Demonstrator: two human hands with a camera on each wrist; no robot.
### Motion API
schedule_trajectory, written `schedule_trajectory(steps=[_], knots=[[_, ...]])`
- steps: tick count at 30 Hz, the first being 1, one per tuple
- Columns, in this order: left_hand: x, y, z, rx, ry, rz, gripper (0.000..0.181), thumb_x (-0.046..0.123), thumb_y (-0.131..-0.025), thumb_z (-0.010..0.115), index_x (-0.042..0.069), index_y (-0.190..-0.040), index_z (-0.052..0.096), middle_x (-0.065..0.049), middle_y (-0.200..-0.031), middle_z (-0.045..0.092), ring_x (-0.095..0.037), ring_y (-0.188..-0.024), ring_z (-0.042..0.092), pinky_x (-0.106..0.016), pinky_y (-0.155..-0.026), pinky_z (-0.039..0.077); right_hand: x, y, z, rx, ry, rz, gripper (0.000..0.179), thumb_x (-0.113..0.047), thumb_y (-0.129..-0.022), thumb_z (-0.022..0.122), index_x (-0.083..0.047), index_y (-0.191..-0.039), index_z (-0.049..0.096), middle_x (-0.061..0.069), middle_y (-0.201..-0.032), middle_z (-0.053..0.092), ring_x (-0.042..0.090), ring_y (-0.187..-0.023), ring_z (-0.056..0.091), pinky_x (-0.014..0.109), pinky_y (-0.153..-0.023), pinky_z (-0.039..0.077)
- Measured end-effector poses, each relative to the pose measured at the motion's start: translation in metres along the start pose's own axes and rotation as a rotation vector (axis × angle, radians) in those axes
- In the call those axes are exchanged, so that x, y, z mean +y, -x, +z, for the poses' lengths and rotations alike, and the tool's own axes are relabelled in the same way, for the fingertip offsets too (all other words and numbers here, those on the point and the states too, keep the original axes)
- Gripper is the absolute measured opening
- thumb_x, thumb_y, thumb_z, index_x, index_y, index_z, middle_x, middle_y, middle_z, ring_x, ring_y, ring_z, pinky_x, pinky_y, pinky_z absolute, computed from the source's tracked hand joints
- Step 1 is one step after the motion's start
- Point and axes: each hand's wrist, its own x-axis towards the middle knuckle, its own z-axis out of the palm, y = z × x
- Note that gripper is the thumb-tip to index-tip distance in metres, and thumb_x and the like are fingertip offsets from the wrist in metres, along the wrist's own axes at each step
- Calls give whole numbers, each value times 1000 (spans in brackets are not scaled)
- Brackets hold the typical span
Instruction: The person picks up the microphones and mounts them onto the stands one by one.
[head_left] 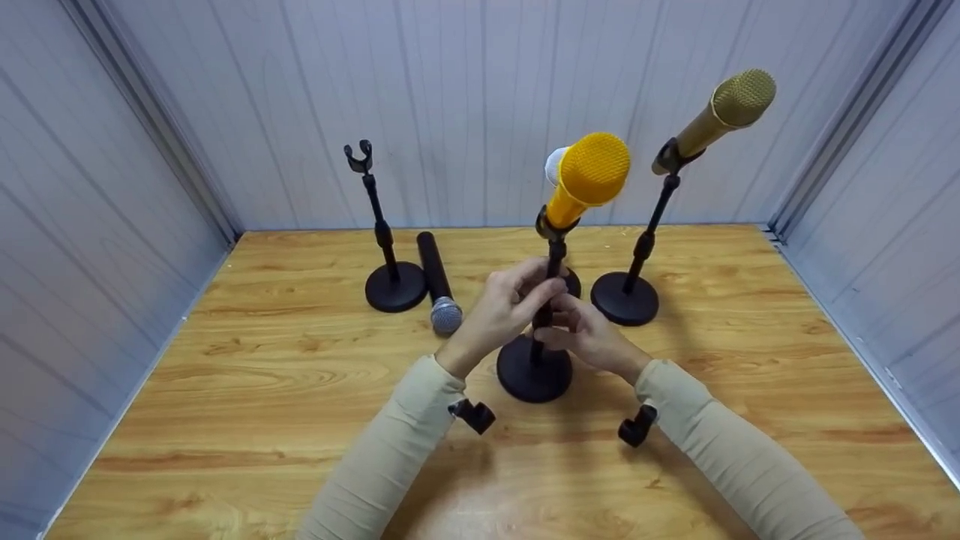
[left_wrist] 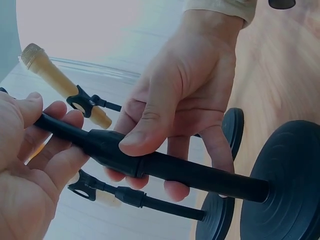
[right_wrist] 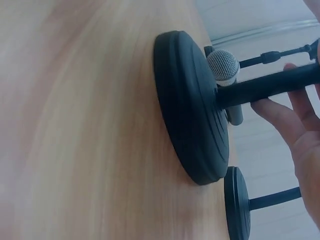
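Note:
In the head view, a yellow microphone (head_left: pixel 596 169) sits tilted in the clip of a black microphone stand (head_left: pixel 534 373). My left hand (head_left: pixel 514 298) grips the thin upper part of its pole, below the clip. Lower down, my right hand (head_left: pixel 596 339) pinches the same pole; in the left wrist view its thumb lies on the thick collar (left_wrist: pixel 112 150), with fingers behind the pole. The round base (right_wrist: pixel 192 107) rests upright on the table in the right wrist view. Partly hidden behind the yellow microphone is a white one (head_left: pixel 553 165), its stand mostly covered.
A gold microphone (head_left: pixel 724 112) tilts in a stand (head_left: pixel 625 298) at the back right. At the left stands a microphone stand (head_left: pixel 396 286) with a bare clip. Beside it a black microphone with a silver head (head_left: pixel 446 315) lies on the wooden table (head_left: pixel 300 390). Panel walls (head_left: pixel 450 112) enclose the table.

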Motion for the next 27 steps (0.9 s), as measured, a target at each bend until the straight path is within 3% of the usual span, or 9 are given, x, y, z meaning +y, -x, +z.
schedule_trajectory(steps=[5,10,15,19,24,27], knots=[[-1,-1,-1,-4,22,-7,18,15,-103,61,4,-116,68,-5,-99,73,-23,-85,68,-31,-74,55,0,2,1,20,21,-19,39,-11,-100,66,-4,-137,56,14,-130,60,48,-123,55,47,-90,57],[0,-1,1,-4,44,-14,17,8,-102,61,0,-115,67,-13,-99,73,-30,-82,69,-29,-72,54,3,3,0,-44,61,-68,34,-6,-104,57,1,-138,55,23,-128,62,45,-120,58,45,-96,53],[17,2,0,-2,53,-21,14,1,-101,60,-4,-112,66,-15,-96,72,-37,-80,67,-31,-71,55,4,4,3,-61,99,-75,32,-1,-104,53,1,-137,55,18,-125,64,45,-116,60,48,-97,52],[32,3,-2,0,54,-24,12,0,-101,60,-5,-110,66,-17,-96,71,-37,-80,67,-31,-71,55,-5,6,10,2,149,-49,33,0,-102,57,-1,-136,57,13,-127,64,45,-114,62,50,-91,56],[34,2,-2,6,44,-24,14,1,-101,60,-4,-112,67,-19,-97,71,-37,-80,67,-29,-72,55,-34,11,23,132,299,-95,25,-2,-99,65,-2,-124,66,12,-118,69,31,-103,70,44,-83,59],[32,1,-3,9,50,-24,15,0,-101,60,-5,-113,67,-21,-97,71,-38,-81,68,-28,-72,55,-35,11,25,189,355,-121,20,-4,-97,68,-3,-117,70,10,-110,72,26,-99,71,41,-83,59]])
